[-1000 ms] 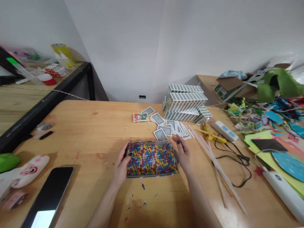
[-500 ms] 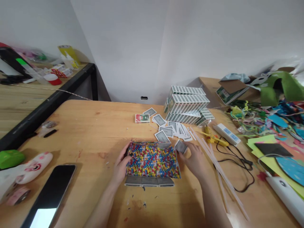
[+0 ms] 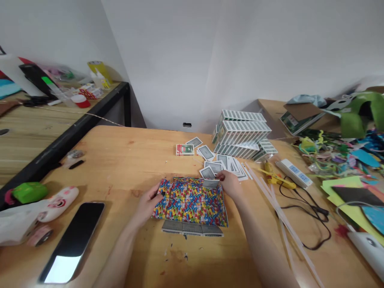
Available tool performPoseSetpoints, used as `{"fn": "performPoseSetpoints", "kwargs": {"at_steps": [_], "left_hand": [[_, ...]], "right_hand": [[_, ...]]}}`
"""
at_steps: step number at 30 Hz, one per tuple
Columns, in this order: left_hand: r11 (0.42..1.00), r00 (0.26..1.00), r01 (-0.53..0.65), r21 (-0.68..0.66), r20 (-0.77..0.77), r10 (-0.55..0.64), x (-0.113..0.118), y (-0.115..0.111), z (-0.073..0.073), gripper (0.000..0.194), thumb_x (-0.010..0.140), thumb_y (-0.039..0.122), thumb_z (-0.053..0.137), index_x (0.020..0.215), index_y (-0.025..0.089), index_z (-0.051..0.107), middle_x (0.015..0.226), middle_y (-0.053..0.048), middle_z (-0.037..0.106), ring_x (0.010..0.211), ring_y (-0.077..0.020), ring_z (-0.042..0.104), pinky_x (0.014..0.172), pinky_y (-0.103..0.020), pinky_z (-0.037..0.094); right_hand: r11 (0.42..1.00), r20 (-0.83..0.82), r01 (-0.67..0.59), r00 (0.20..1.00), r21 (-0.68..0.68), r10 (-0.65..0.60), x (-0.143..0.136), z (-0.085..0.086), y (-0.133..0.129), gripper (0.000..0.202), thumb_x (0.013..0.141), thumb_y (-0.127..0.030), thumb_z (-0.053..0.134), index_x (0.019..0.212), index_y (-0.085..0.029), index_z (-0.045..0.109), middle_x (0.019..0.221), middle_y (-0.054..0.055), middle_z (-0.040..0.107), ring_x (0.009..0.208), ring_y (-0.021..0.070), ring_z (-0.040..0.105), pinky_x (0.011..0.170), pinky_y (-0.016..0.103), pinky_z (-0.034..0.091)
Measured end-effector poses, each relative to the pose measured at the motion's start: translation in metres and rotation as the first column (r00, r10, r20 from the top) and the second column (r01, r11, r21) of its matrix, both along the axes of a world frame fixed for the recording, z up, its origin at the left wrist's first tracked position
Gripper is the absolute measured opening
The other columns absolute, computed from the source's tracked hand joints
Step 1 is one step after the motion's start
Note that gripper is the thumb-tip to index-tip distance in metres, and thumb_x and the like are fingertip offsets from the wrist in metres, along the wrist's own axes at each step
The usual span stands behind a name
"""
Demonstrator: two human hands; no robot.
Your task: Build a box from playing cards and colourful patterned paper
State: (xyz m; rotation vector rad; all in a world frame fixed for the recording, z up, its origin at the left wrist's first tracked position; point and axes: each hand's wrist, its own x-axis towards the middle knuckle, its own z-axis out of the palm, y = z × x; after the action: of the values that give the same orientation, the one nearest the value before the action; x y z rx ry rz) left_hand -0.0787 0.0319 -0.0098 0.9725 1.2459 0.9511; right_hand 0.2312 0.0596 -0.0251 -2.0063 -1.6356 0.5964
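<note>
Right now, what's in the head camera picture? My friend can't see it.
Two bare hands, left and right, touch a colourful patterned panel with grey card flaps on a wooden table. Loose cards and striped boxes lie beyond; a phone lies left.

From here I have my bare left hand [image 3: 149, 202], dark thumbnail showing, bent in a grip; my bare right hand [image 3: 230, 185] curls its fingers inward, both forearms converging forward.
</note>
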Motion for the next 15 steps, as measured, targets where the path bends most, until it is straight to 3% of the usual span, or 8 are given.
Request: {"fn": "performPoseSetpoints", "kwargs": {"at_steps": [7, 12, 15], "left_hand": [[0.995, 0.993, 0.087, 0.055, -0.084, -0.082, -0.008, 0.018, 0.007, 0.05, 0.058, 0.037, 0.071, 0.104, 0.018, 0.066, 0.11, -0.007, 0.066, 0.114, -0.0315, 0.052, 0.101, -0.048, 0.032], [0.966, 0.96, 0.24, 0.096, -0.169, -0.222, -0.013, 0.036, 0.019, 0.043, 0.06, 0.034, 0.069, 0.101, 0.021, 0.069, 0.112, -0.006, 0.065, 0.112, -0.0304, 0.053, 0.103, -0.046, 0.031], [0.933, 0.929, 0.338, 0.127, -0.207, -0.308, -0.011, 0.044, 0.022, 0.04, 0.063, 0.031, 0.065, 0.102, 0.022, 0.068, 0.11, -0.005, 0.066, 0.106, -0.0283, 0.058, 0.1, -0.045, 0.036]], "right_hand": [[1.0, -0.045, -0.006, 0.999, -0.004, 0.005, 0.002, -0.002, -0.001, 0.033, 0.049, -0.008, 0.059, 0.08, -0.019, 0.063, 0.07, 0.0, 0.06, 0.066, 0.0155, 0.052, 0.059, 0.025, 0.035], [0.996, -0.142, -0.089, 0.986, 0.029, 0.092, -0.005, 0.002, 0.002, 0.013, 0.048, -0.018, 0.068, 0.057, -0.021, 0.058, 0.057, -0.003, 0.053, 0.062, 0.0147, 0.046, 0.058, 0.025, 0.031], [0.994, -0.25, -0.106, 0.962, 0.034, 0.111, -0.009, 0.006, 0.0, 0.02, 0.052, -0.029, 0.07, 0.048, -0.021, 0.052, 0.047, -0.005, 0.046, 0.05, 0.0116, 0.04, 0.052, 0.024, 0.028]]}}
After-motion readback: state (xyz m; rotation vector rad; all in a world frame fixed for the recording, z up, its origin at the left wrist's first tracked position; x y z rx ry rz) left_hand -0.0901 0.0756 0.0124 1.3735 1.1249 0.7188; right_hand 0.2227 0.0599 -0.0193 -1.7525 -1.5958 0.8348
